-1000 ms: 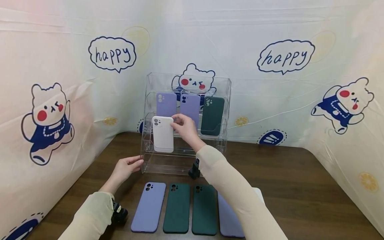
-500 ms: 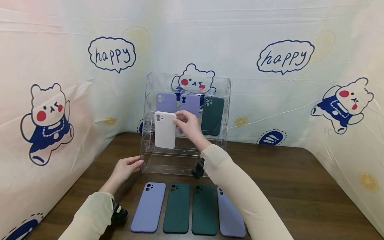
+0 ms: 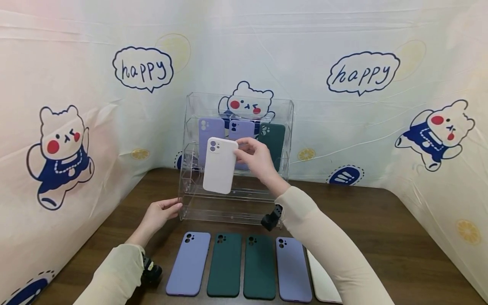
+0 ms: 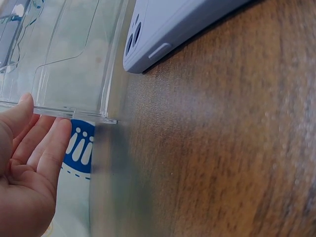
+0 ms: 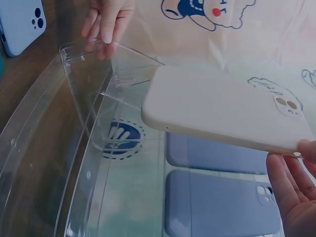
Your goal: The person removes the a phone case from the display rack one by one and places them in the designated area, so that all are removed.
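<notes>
My right hand [image 3: 257, 159] pinches a white phone case [image 3: 220, 166] by its upper right edge, thumb against fingers. The case hangs slightly tilted in front of the clear acrylic display rack [image 3: 225, 215], overlapping its middle tier in the head view. In the right wrist view its lower end points toward the rack's left side. Low on that side, my left hand [image 3: 162, 212] holds the rack's edge; the left wrist view shows the thumb [image 4: 24, 106] on one face of the side panel and the fingers beyond. Behind the white case, two lilac cases [image 3: 241, 129] and a dark green case [image 3: 275, 135] stand on an upper tier.
On the wooden table [image 3: 381, 237] before the rack lies a row: a lilac case [image 3: 188, 263], two green cases [image 3: 224, 264], another lilac case [image 3: 293, 269] and a white case [image 3: 322, 279] partly under my right sleeve. Patterned cloth [image 3: 305, 84] surrounds the table.
My right hand has lifted the white case from the left of the middle tier, then brought it rightward, tilting it. The left hand has stayed at the rack's side.
</notes>
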Available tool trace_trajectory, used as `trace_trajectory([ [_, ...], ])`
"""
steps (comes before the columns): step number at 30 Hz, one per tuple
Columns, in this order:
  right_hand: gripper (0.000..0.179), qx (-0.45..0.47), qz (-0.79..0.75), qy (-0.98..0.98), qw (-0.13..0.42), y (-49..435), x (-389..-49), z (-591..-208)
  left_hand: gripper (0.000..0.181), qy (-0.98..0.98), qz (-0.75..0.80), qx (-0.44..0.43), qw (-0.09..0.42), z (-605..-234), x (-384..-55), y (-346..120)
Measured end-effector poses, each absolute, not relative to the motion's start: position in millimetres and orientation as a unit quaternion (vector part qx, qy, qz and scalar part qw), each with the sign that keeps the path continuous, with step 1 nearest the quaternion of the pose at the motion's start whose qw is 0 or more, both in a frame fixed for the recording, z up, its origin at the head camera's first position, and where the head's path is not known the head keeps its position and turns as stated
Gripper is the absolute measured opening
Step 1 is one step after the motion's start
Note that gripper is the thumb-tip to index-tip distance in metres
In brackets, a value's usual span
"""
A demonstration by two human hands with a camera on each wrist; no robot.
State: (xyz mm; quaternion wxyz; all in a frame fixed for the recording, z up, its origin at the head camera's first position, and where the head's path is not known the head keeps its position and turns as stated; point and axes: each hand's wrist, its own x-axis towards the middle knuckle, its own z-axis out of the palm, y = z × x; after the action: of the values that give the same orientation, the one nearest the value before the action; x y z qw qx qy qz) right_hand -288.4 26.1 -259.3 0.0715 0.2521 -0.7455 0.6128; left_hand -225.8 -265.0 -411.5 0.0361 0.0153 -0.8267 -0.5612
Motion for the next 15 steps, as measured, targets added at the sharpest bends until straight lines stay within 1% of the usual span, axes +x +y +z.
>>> trace_trajectory([
  [9, 0.022, 0.243, 0.642, -0.724, 0.070, 70.3, -277.8, -257.9, 0.049, -0.830, -0.557, 0.014, 0.032, -410.4, -225.7, -264.2],
  [15, 0.027, 0.222, 0.646, -0.728, 0.060, 99.7, -270.9, -258.1, 0.049, -0.830, -0.557, 0.022, 0.023, -410.0, -225.8, -264.5],
])
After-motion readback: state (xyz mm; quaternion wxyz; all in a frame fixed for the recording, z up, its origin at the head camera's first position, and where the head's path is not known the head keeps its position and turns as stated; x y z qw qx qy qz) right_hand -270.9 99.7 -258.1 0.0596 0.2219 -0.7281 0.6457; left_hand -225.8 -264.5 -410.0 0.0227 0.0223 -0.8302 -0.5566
